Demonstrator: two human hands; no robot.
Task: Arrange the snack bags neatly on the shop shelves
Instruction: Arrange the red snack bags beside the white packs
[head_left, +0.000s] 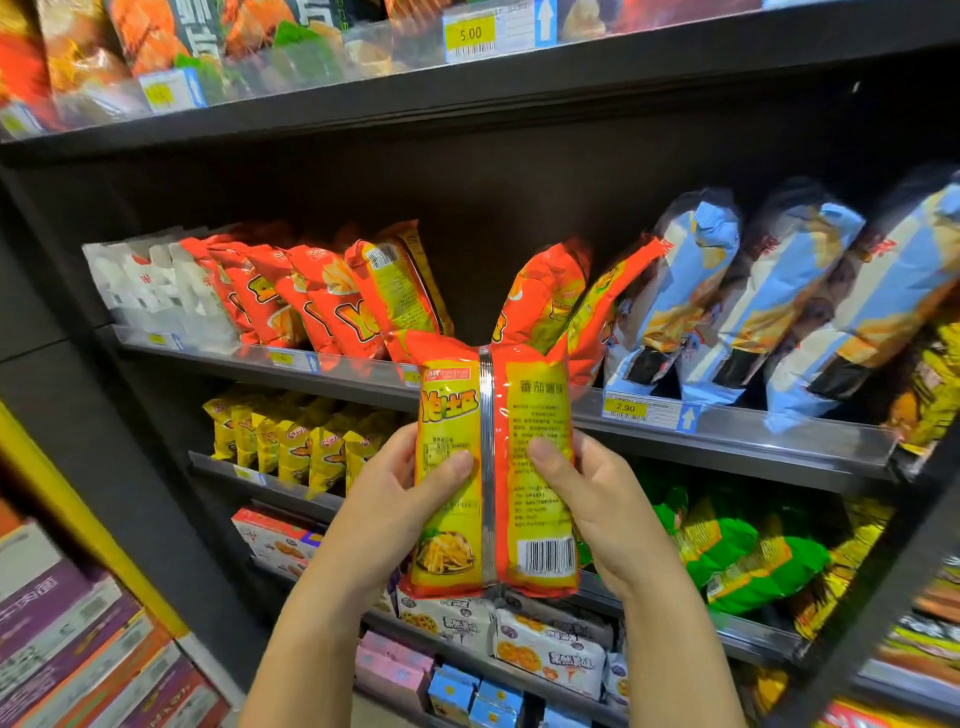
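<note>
A red and yellow snack bag (493, 467) is upright in front of me, its back with the barcode facing me. My left hand (400, 499) grips its left side, thumb on the yellow panel. My right hand (587, 499) grips its right side, thumb beside the silver seam. The bag is held just in front of the middle shelf (727, 421), below a gap in the row of matching red bags (322, 296). Two more red bags (550, 296) lean to the right of that gap.
Blue bags (753, 301) fill the middle shelf's right part, white packs (150, 280) its left end. Yellow bags (291, 441) and green bags (737, 545) sit one shelf lower, boxed snacks (545, 649) below those. The top shelf (467, 83) overhangs with price tags. Purple boxes (78, 649) stand at left.
</note>
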